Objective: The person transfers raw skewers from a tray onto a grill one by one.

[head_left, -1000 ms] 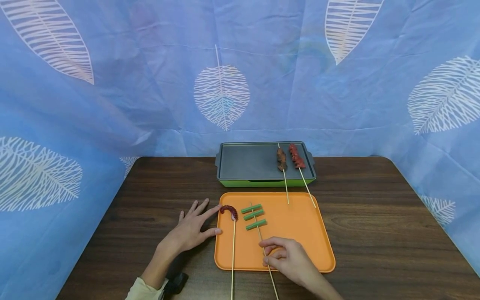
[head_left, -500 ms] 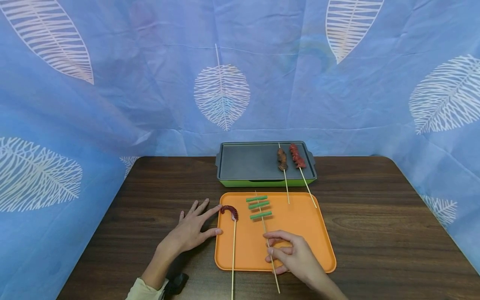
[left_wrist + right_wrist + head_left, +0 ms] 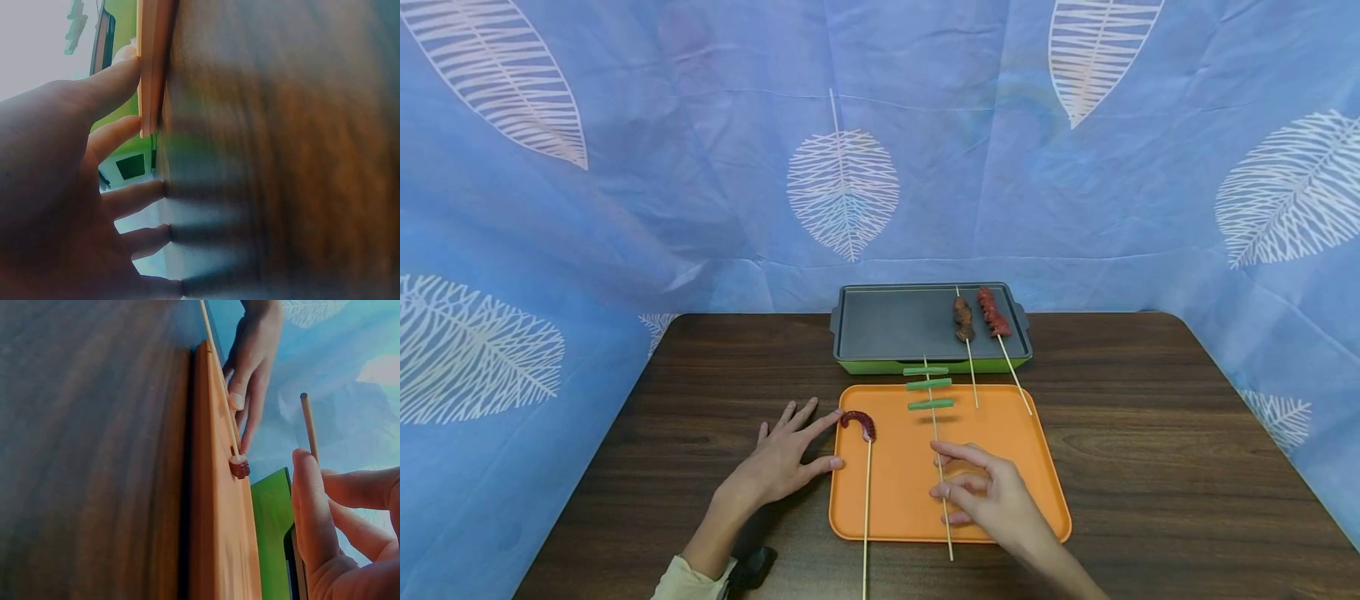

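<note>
My right hand (image 3: 988, 496) pinches the thin stick of a green vegetable skewer (image 3: 929, 406), raised over the orange tray (image 3: 1000, 517). Three green pieces on it point away from me, the farthest overlapping the grill's front in the head view. In the right wrist view the stick's blunt end (image 3: 306, 409) sticks out past the fingers. My left hand (image 3: 778, 458) lies with spread fingers at the tray's left edge, thumb and index fingertip on the rim, the other fingertips on the table. Beside it on the tray lies a skewer with a dark red curled tentacle (image 3: 861, 423).
A green grill with a dark flat plate (image 3: 895, 321) stands behind the tray. On its right side rest a brown meat skewer (image 3: 963, 319) and a red meat skewer (image 3: 994, 314), sticks reaching over the tray. A blue leaf-patterned cloth (image 3: 940, 167) hangs behind the wooden table (image 3: 1150, 433).
My right hand has lifted the green vegetable skewer off the tray and carried it forward and slightly right, toward the grill. The left hand has stayed in place.
</note>
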`<state>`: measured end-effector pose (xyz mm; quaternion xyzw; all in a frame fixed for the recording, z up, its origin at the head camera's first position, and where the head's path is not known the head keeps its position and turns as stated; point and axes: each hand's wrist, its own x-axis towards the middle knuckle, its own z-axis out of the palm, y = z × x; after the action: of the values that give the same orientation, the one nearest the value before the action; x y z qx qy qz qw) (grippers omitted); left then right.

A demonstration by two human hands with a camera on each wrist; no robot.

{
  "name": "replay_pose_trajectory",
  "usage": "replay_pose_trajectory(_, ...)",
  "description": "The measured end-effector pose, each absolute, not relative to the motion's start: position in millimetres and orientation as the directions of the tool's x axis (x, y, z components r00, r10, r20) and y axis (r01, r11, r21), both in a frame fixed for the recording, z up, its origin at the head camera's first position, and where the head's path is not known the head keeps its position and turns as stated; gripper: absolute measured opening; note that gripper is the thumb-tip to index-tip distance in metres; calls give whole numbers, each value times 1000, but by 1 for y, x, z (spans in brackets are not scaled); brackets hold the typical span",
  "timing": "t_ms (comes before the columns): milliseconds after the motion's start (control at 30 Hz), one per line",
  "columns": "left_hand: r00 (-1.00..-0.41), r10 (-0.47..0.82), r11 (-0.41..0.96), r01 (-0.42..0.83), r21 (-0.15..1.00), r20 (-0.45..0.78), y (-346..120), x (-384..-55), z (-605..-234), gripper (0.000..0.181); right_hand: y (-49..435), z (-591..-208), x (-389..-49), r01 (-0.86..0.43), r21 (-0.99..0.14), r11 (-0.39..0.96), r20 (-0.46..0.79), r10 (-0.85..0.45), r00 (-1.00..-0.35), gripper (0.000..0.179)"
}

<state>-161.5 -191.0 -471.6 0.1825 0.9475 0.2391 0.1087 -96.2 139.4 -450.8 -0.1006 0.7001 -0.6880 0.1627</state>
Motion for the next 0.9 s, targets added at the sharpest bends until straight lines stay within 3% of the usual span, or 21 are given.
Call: replay_pose_trajectory(900,-911,389,828,280,485,-138,-190,-161,-470,71,129,-430,-148,7,-993,119,-29,-182,-983,48)
